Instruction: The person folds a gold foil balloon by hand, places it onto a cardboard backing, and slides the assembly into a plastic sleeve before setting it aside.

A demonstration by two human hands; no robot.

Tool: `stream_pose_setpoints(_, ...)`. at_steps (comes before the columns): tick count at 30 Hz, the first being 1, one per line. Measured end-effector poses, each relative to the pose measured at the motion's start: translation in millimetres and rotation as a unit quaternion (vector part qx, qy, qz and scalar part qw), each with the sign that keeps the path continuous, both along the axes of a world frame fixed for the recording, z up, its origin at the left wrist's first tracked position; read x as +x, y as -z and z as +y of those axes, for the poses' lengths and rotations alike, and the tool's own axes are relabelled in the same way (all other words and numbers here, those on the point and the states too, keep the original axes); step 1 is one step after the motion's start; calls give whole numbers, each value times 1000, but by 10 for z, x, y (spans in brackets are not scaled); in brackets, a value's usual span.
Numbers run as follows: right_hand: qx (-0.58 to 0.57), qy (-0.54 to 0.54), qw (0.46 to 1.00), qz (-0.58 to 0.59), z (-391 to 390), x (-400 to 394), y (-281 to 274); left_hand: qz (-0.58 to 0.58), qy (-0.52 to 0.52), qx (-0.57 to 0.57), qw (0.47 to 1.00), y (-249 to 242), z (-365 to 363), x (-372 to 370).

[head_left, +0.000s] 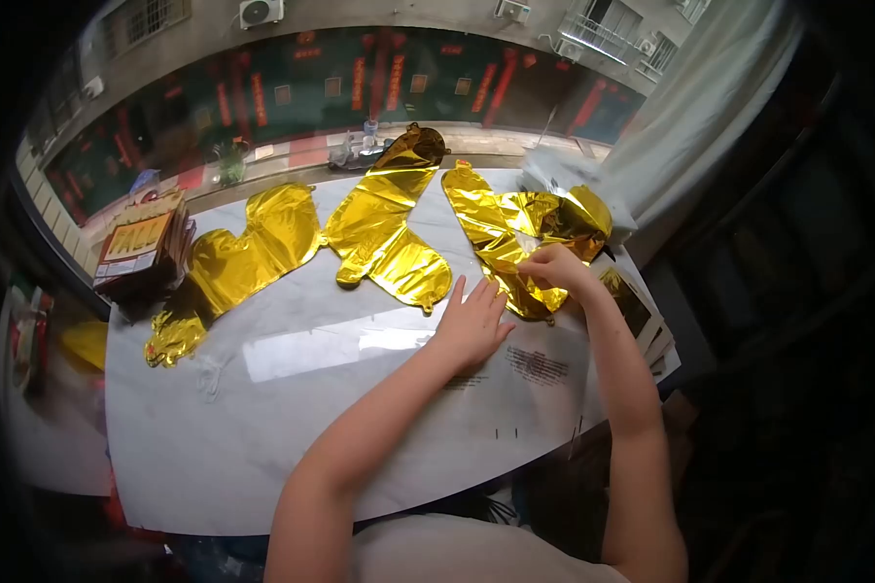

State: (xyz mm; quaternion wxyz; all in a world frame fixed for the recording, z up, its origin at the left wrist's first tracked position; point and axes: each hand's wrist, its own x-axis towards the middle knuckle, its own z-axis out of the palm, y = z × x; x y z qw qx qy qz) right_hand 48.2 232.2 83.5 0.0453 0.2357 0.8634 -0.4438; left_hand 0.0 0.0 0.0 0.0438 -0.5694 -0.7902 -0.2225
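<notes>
A crumpled gold foil balloon (491, 228) lies partly folded at the right of the white marbled table. My right hand (562, 269) is closed in a pinch on its foil, thumb and forefinger together; the exact bit between the fingertips is hard to see. Beside its lower edge my left hand (472, 328) lies flat on the table, fingers spread, fingertips close to or touching the foil. To the left is another flat gold foil balloon (391, 223), and farther left a third gold foil piece (248, 253) with a crinkled end.
A stack of orange-and-white packets (144, 243) stands at the table's far left corner. Clear plastic (559, 170) lies at the back right, near a white curtain (715, 107). Flat cards or packets (651, 335) sit at the right edge. A printed clear sheet (538, 367) lies near my hands.
</notes>
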Motion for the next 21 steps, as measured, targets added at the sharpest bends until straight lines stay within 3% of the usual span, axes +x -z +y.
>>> stream_pose_setpoints(2, -75, 23, 996, 28, 141, -103, -90, -27, 13, -37, 999, -48, -37, 0)
stream_pose_setpoints(3, -141, 85, 984, 72, 163, -216, -201, -24, 14, -42, 999, -28, -34, -25)
stream_pose_setpoints(5, -346, 117, 913, 182, 614, -498, -286, 19, 10, 40, 999, 95, 4, -37)
stream_pose_setpoints(7, -416, 235, 826, 299, 868, -618, -724, 17, 10, 46, 999, 63, 50, -10)
stream_pose_setpoints(9, -412, 263, 718, 495, 1874, -803, -909, 23, 5, 45, 999, 17, 20, -44)
stream_pose_setpoints(10, -374, 346, 635, 580, 1819, -689, -1288, 15, 11, 44, 999, 1, 3, -43)
stream_pose_setpoints(11, -311, 363, 565, 673, 1831, -609, -1619, 7, 17, 44, 999, -9, -10, -37)
stream_pose_setpoints(12, -170, 413, 523, 726, 1459, -428, -2036, 16, 14, 66, 998, 71, 21, -46)
stream_pose_setpoints(15, 183, 319, 547, 752, 1228, -126, -2710, 14, 19, 54, 998, 10, -20, -47)
stream_pose_setpoints(17, 270, 225, 579, 735, 414, -53, -2963, 4, 21, 44, 999, -21, -24, -50)
stream_pose_setpoints(19, 111, 69, 718, 684, -146, -102, -2957, -3, 21, 30, 999, -67, -41, -98)
stream_pose_setpoints(21, -19, -59, 853, 519, -722, -45, -2684, -132, 56, 76, 987, -108, -65, -188)
